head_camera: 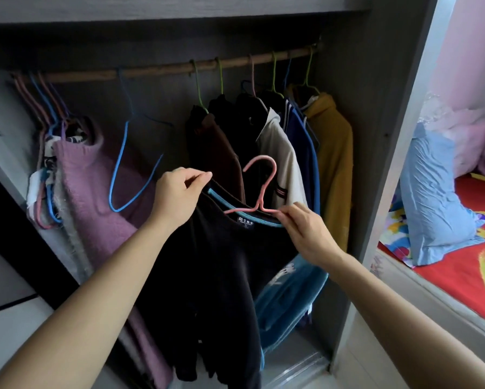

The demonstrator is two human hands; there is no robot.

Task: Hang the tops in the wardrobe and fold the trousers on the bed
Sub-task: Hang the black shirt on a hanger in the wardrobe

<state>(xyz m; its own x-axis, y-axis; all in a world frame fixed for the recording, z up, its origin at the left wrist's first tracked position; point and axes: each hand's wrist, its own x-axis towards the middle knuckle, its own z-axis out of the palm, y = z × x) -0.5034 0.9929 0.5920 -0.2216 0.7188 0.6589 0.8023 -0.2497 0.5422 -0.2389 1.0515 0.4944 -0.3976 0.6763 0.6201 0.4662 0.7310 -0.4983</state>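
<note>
A black top (216, 265) with a light blue neckline hangs between my hands in front of the open wardrobe. A pink hanger (259, 189) sits in its neck opening, hook pointing up. My left hand (179, 192) pinches the top's left shoulder edge. My right hand (303, 228) pinches the hanger's right arm together with the collar. The wooden rail (162, 70) runs across above, apart from the pink hook.
An empty blue hanger (129, 169) hangs left of centre on the rail. A mauve knit top (89, 186) hangs at the left; dark, white, blue and mustard tops (334, 153) at the right. The bed (454, 265) with a red sheet and blue pillow lies right.
</note>
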